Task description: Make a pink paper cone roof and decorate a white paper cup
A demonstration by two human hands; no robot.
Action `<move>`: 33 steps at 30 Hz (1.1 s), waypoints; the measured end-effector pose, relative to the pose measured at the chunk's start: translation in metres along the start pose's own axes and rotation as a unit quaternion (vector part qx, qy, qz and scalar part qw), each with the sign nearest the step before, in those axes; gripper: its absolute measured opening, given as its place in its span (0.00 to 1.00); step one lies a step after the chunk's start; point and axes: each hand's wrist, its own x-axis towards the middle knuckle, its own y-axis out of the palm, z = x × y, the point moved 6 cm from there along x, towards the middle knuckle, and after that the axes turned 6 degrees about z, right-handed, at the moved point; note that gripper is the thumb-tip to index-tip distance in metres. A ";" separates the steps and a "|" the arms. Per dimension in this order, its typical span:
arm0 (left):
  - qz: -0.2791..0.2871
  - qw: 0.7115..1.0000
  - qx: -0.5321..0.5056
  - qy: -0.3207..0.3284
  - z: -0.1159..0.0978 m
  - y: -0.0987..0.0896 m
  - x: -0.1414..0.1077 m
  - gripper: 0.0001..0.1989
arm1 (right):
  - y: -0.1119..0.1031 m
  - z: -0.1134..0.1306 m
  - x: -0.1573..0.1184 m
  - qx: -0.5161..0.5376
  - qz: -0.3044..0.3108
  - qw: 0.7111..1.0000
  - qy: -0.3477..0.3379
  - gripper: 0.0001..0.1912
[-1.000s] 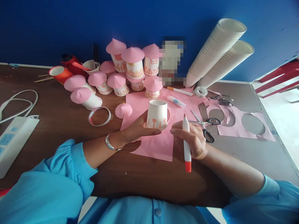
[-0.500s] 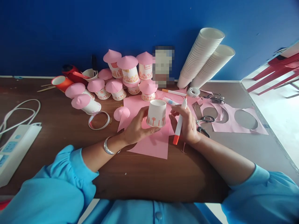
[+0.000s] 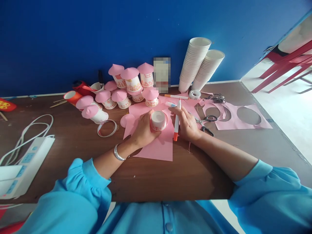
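My left hand (image 3: 144, 130) grips a white paper cup (image 3: 158, 119) from its left side. The cup is upside down, its base tipped toward me, and only a bit of its red drawing shows near the rim. Between the fingers of my right hand (image 3: 186, 125) is an uncapped marker pen (image 3: 177, 120), tip up and orange end down, just right of the cup. Pink paper (image 3: 156, 151) lies beneath both hands. Behind the cup stand several decorated cups with pink cone roofs (image 3: 129, 73).
Two tall stacks of paper cups (image 3: 195, 63) lean near the blue wall. Black-handled scissors (image 3: 207, 131), a tape roll (image 3: 195, 94) and pink paper with round cut-outs (image 3: 264, 125) lie to the right. On the left are a power strip (image 3: 36, 162) and a cut cup ring (image 3: 114, 132).
The cup has tipped so its base faces me and its drawn flowers are mostly out of sight. The marker stays in my right hand. The whole view has shifted slightly.
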 end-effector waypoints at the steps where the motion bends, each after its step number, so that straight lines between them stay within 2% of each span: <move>1: 0.002 1.000 -0.012 0.010 -0.004 -0.004 -0.001 0.43 | -0.002 0.002 0.001 -0.003 -0.005 1.000 -0.008 0.17; 3: -0.009 0.998 -0.053 0.038 -0.017 -0.019 -0.002 0.42 | -0.007 0.009 0.002 -0.013 -0.010 0.999 -0.029 0.16; 5: -0.026 0.992 -0.111 0.053 -0.034 -0.038 -0.004 0.33 | -0.013 0.018 0.002 -0.034 -0.014 0.998 -0.055 0.18; 7: 0.029 0.985 -0.167 0.027 -0.050 -0.045 -0.005 0.15 | -0.018 0.026 0.003 -0.066 -0.021 0.995 -0.069 0.19; 8: 0.069 0.982 -0.173 0.020 -0.059 -0.044 -0.006 0.11 | -0.020 0.029 0.003 -0.082 -0.025 0.994 -0.071 0.20; 10: 0.097 0.988 -0.108 0.042 -0.073 -0.043 -0.007 0.11 | -0.022 0.033 0.004 -0.108 -0.027 0.992 -0.065 0.20; 13: 0.025 0.995 0.007 0.093 -0.080 -0.043 -0.007 0.19 | -0.020 0.034 0.006 -0.122 -0.013 0.990 -0.064 0.19; 16: 0.020 0.991 0.035 0.127 -0.075 -0.032 -0.005 0.20 | -0.017 0.029 0.008 -0.100 -0.006 0.994 -0.044 0.19; 19: -0.001 0.984 0.063 0.167 -0.073 -0.029 -0.002 0.29 | -0.017 0.022 0.010 -0.007 0.000 1.000 -0.015 0.21; 21: 0.012 0.981 0.076 0.180 -0.071 -0.027 0.001 0.31 | -0.020 0.019 0.011 0.060 -0.010 0.998 -0.003 0.22; 23: 0.028 0.987 0.042 0.150 -0.061 -0.027 0.005 0.26 | -0.022 0.016 0.010 0.092 -0.029 0.995 0.011 0.21; 25: 0.015 0.996 -0.045 0.081 -0.042 -0.029 0.010 0.22 | -0.022 0.011 0.009 0.090 -0.039 0.995 0.022 0.20; 28: -0.004 0.986 -0.165 0.008 -0.014 -0.026 0.015 0.24 | -0.018 0.003 0.008 0.056 -0.031 0.997 0.035 0.19; 30: 0.007 0.985 -0.171 -0.003 -0.003 -0.019 0.018 0.24 | -0.012 -0.003 0.008 0.022 -0.010 0.998 0.052 0.18; 33: 0.007 0.990 -0.136 0.021 -0.002 -0.014 0.021 0.24 | -0.004 -0.011 0.008 -0.017 0.039 0.996 0.073 0.20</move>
